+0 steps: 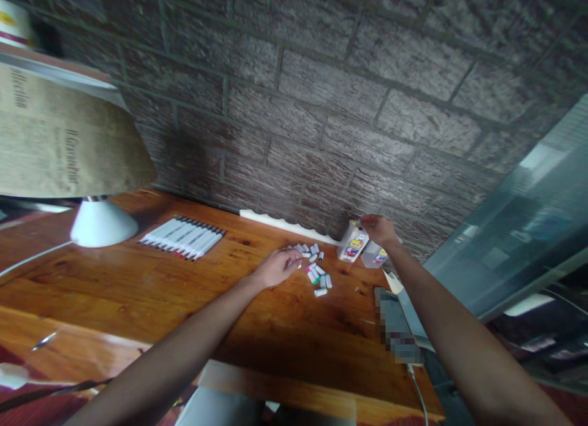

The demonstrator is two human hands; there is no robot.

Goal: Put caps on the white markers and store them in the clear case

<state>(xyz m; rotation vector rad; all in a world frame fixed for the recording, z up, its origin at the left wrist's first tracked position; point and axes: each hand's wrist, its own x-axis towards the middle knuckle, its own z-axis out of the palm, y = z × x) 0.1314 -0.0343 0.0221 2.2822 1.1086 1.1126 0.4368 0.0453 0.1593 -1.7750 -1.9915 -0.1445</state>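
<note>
My left hand (pixel 278 268) reaches over a loose group of short white marker caps (pixel 313 275), some with pink, green or black ends. Its fingers stretch out over the nearest caps, with the thumb a little apart. To the right, my right hand (pixel 380 230) is over two small boxes by the wall. Its fingers are bent together at the top of the left, white labelled box (pixel 353 242); what they hold, if anything, is too small to make out. The translucent box (pixel 373 255) stands below this hand, partly covered by it.
A row of white markers (pixel 184 237) lies side by side at the left, near a lamp (pixel 103 222) with a printed shade. A phone-like device (pixel 397 328) with a cable lies at the right edge of the wooden table (pixel 294 334). A brick wall (pixel 312 119) rises behind.
</note>
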